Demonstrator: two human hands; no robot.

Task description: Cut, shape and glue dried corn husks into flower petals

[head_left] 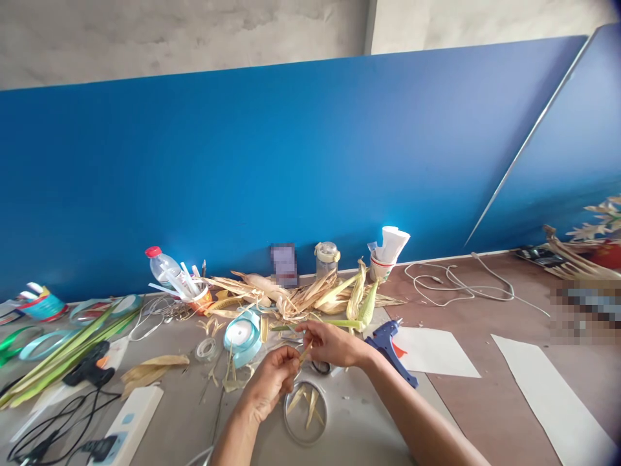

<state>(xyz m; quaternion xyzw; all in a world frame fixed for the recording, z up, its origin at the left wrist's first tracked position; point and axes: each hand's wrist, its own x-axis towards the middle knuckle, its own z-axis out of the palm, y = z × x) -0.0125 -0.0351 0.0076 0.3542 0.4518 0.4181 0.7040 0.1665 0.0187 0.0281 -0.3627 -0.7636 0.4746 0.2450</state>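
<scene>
My left hand (272,380) pinches a small pale strip of corn husk (305,353) between thumb and fingers. At the strip's other end, my right hand (334,344) is closed on it, its fingers bent toward the left. Just below the hands, a round ring (326,424) lies on the table with a few cut husk pieces (310,409) inside it. Part of a dark round object (321,368) shows beneath my right hand. Behind the hands is a heap of dried corn husks (291,299), with a greener husk (369,304) at its right end.
A blue glue gun (391,353) lies right of my right arm by white paper (436,351). Light-blue ribbon (242,336) and a power strip (130,424) are on the left. A bottle (163,266), a jar (326,260) and a paper cup (381,266) stand near the blue partition (310,162).
</scene>
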